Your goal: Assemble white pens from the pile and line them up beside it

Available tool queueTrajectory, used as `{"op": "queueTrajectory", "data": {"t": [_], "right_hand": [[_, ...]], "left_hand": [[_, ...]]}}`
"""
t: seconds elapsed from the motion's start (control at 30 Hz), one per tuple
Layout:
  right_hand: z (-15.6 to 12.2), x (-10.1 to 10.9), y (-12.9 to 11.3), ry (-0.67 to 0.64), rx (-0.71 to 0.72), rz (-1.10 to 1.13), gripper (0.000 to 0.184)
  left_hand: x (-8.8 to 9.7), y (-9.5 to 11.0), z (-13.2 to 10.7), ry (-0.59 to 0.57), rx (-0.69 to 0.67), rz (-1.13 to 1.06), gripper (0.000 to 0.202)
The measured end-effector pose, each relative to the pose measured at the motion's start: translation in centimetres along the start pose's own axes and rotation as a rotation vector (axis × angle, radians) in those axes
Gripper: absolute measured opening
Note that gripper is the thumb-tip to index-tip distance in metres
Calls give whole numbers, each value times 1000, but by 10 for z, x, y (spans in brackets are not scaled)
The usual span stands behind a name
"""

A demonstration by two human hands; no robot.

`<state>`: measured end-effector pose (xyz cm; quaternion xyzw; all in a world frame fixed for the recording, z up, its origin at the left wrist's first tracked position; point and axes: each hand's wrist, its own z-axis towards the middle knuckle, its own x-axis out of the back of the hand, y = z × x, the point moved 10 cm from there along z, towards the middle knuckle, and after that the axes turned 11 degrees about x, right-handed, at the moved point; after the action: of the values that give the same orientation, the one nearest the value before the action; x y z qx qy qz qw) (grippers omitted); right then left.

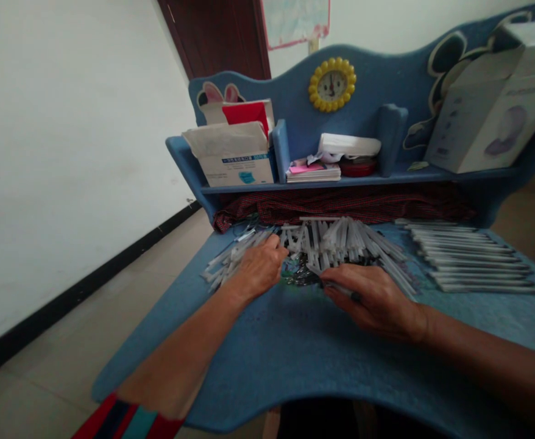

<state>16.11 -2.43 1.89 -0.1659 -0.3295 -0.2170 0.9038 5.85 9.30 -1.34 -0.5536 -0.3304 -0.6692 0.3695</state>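
My right hand (pixel 372 299) is closed around a slim translucent pen barrel (pixel 340 288), and a dark end sticks out below the fingers. Its other end reaches toward a small heap of dark, shiny parts (pixel 301 271) too small to name. My left hand (pixel 262 265) is beside that heap with its fingers curled together; whatever they hold, if anything, is hidden. Behind both hands lies a loose pile of whitish pen barrels (pixel 336 241). More barrels (pixel 231 256) lie to the left, partly covered by my left hand. On the right, several pens (pixel 473 259) lie side by side in a stack.
The blue desk (pixel 267 353) has a raised shelf at the back. On it stand a mask box (pixel 237 161), a pile of papers (pixel 313 174), a red round case (pixel 357 167) and a large white box (pixel 487 116). Checked dark-red cloth (pixel 295 207) lies under the shelf.
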Motion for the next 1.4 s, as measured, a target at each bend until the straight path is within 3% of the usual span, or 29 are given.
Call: {"op": "queueTrajectory", "data": {"t": [0.23,0.57,1.03,1.2,1.4], "right_hand": [[-2,-5,-2,-23,23,35,20],[-2,-5,-3,-18,42,23,18],[-5,1,13,50,-105,169,17],[-11,0,31,93,-299,271,16],[-26,-10,57,288,-587,649,17]], "left_hand": [[-8,8,0,-20,-11,292,24],[-6,6,1,-13,-13,294,23],[-4,8,-2,-2,-88,278,21],[-2,0,-1,-13,-72,167,16],[8,4,-3,-21,-119,-308,10]]}}
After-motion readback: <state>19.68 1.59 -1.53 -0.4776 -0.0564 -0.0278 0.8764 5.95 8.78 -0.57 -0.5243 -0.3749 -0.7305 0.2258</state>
